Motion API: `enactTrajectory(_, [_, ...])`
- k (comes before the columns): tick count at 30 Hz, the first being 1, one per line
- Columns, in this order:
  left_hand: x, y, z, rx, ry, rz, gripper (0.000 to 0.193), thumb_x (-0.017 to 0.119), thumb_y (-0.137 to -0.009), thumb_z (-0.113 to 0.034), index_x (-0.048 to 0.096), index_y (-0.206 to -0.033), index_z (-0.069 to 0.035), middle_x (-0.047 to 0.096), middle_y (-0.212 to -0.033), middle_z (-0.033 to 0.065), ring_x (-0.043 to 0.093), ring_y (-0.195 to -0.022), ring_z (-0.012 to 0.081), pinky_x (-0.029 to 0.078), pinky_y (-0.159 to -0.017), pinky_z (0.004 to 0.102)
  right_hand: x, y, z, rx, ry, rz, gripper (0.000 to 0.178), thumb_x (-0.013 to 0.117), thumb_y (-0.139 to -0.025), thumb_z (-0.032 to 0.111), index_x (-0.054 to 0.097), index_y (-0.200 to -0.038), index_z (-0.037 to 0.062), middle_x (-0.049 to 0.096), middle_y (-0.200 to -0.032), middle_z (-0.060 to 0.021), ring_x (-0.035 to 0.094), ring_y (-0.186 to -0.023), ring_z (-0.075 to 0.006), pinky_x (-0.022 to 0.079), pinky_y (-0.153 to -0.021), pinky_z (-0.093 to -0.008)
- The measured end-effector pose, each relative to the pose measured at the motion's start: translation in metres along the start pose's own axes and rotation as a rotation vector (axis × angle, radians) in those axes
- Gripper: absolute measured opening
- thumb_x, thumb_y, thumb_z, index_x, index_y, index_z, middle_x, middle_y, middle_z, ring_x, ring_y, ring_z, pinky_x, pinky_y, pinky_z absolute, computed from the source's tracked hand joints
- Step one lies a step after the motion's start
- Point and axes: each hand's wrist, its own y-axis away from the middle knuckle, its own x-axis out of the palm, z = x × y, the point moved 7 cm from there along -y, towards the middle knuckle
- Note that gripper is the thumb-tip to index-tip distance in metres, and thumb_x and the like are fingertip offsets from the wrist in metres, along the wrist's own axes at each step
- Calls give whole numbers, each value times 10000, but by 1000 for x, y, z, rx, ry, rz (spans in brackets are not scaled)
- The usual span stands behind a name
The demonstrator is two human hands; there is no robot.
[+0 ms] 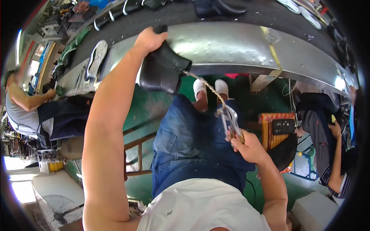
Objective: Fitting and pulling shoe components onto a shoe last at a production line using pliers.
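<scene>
My left hand [151,38] is closed round one end of a black leather ankle boot [158,73], near the metal edge of the bench. The boot is tilted, its wide opening turned down towards me. From that opening a twisted rope [208,85] runs down to the right, looking taut. It joins a silver metal tool [230,117] with a looped frame, above my lap. My right hand [248,146] is closed round the tool's lower end. What the rope is fixed to inside the boot is hidden.
A dark conveyor belt [154,21] carries another black boot [217,8] and several shoe parts along the metal ledge [231,42]. A grey insole-shaped piece [96,59] lies at the left. Co-workers sit at either side. An orange woven seat [268,123] stands at right.
</scene>
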Motion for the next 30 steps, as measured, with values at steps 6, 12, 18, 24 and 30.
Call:
enactTrajectory(6, [-12,40,66,-184,821,-19,642,742,-908,-380,560,-1275,115,688,-1112,200,705,-924,266,591,-804,400,-5,0,-23,10,-149,-91,338,623,-1003,173,618,-1274,-29,708,-934,-74,606,-746,-101,500,-662,-265])
enactTrajectory(12, [11,135,59,-243,1254,66,537,675,-975,-376,544,-1248,67,683,-1062,180,706,-870,255,607,-756,395,22,30,-63,-161,993,380,526,658,-939,497,675,-1247,71,718,-1047,-204,685,-983,-383,549,-829,-463])
enactTrajectory(18, [37,205,44,-327,1392,109,505,639,-1001,-379,552,-1243,55,683,-1048,177,701,-854,246,606,-736,382,96,-49,-57,362,-367,261,791,340,-1016,704,435,-1529,110,619,-1351,-160,678,-1056,-265,552,-823,-412])
enactTrajectory(24, [68,234,50,-349,1494,195,524,645,-1006,-364,523,-1311,44,676,-1126,181,712,-938,252,615,-786,380,154,-99,-68,432,-649,577,933,151,-974,808,453,-1491,92,675,-1159,-160,687,-941,-226,553,-733,-357])
enactTrajectory(30, [86,243,86,-473,1591,192,505,609,-1029,-360,523,-1311,50,680,-1114,181,718,-914,259,621,-781,393,107,-38,-35,220,-162,687,590,451,-1070,519,578,-1334,7,698,-981,-119,639,-799,-167,506,-708,-276])
